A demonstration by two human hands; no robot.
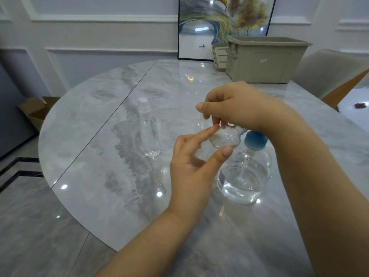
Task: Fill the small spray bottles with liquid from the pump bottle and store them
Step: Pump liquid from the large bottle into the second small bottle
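Observation:
My left hand (192,166) holds a small clear spray bottle (224,139) tilted above the table, between forefinger and thumb. My right hand (237,107) is curled over the top of that bottle, fingers pinching at its neck; the cap is hidden under the fingers. Just behind and below stands the large clear pump bottle (246,176) with a blue top, part full of clear liquid. A second small spray bottle (149,134) with a white sprayer stands upright to the left on the marble table (99,156).
A beige plastic bin (263,60) sits at the back right of the table, with a small slatted basket (219,56) beside it and a framed picture (221,21) leaning on the wall. A chair (329,74) stands at the right. A cardboard box (38,110) lies on the floor at left.

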